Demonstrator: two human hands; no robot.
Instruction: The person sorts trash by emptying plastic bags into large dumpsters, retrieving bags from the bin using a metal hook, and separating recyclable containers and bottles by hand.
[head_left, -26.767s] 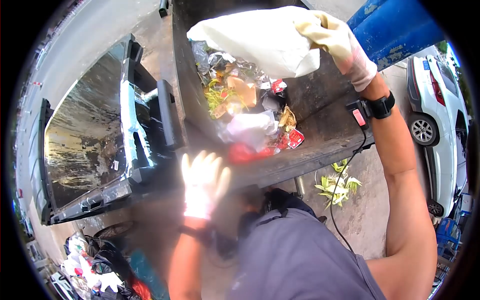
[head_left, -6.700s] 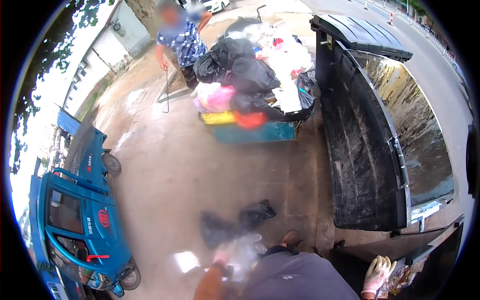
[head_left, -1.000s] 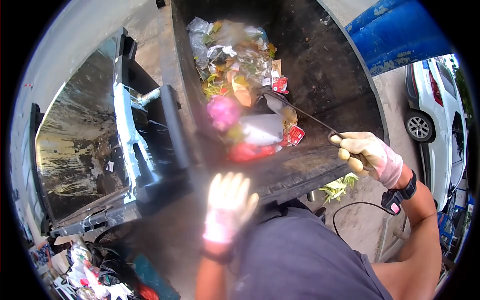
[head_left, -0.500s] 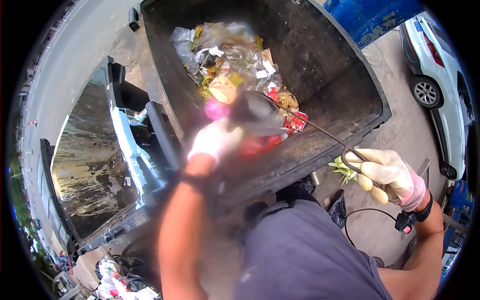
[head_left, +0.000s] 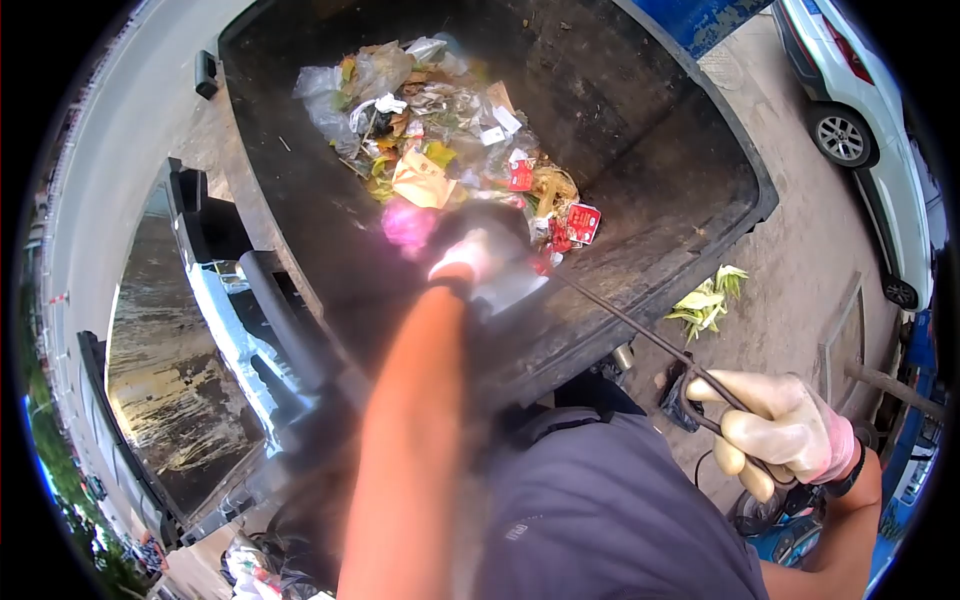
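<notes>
In a gloved grip, my right hand [head_left: 785, 425] is shut on a thin metal hook [head_left: 640, 328], its bent handle looping by the fingers. The rod slants up and left over the bin's near rim into the bin [head_left: 655, 150]. My left hand [head_left: 468, 252], also gloved, reaches deep into the same bin and is smeared by motion. Beside it are a pale plastic bag [head_left: 508, 290], a blurred dark shape and a pink bag [head_left: 408, 226]; its fingers cannot be made out. Further in lie an orange-tan paper piece [head_left: 422, 180] and red cartons [head_left: 582, 223].
An open lid or second bin [head_left: 175, 370] with a stained inside stands at the left. Green husks [head_left: 708, 302] lie on the pavement right of the bin. A white car [head_left: 850, 110] is parked at upper right. Bagged rubbish [head_left: 250, 570] sits at lower left.
My left hand has moved deeper into the bin, away from the near rim. The red bag near it is now mostly out of sight. My right hand still holds the hook, slightly lower in view.
</notes>
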